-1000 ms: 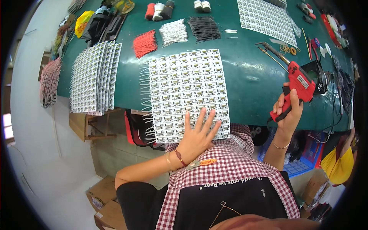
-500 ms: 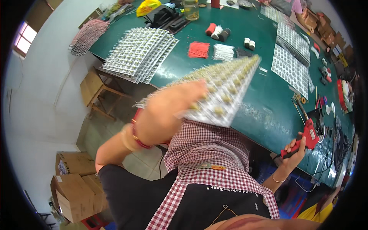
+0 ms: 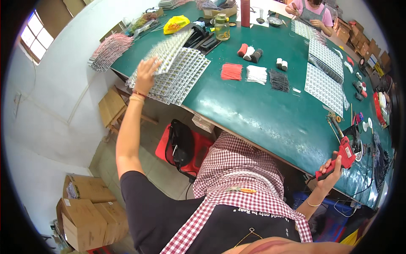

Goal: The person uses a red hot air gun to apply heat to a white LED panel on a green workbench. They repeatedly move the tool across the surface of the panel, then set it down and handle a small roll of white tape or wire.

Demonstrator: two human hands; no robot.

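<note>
Green tabletop (image 3: 253, 114) fills the middle of the frame, with a white wall (image 3: 55, 110) along the left. Nearest, at bottom centre, a red-and-white checked apron (image 3: 241, 165) covers part of a black T-shirt (image 3: 160, 211). At the lower right, the right hand (image 3: 330, 171) is wrapped around the handle of a red soldering gun (image 3: 347, 153), its tip pointing up the frame. Left of the apron, a black bag (image 3: 182, 144) rests on a red seat (image 3: 203, 146). At the upper left, the left hand (image 3: 146, 74) grips the near edge of a circuit-board panel (image 3: 171, 50) — blurred and tilted — over a stack of similar panels (image 3: 192, 74); I cannot tell whether they touch. Red wires (image 3: 231, 71), white wires (image 3: 256, 74) and black wires (image 3: 279, 81) lie in separate piles at upper centre, with rolled wire bundles (image 3: 249, 53) beyond. Farther up, a yellow plastic bag (image 3: 176, 24) lies near a lidded jar (image 3: 222, 28). Farthest, at the top right, a co-worker (image 3: 328, 19) in pink sits behind more panels (image 3: 325, 86).
</note>
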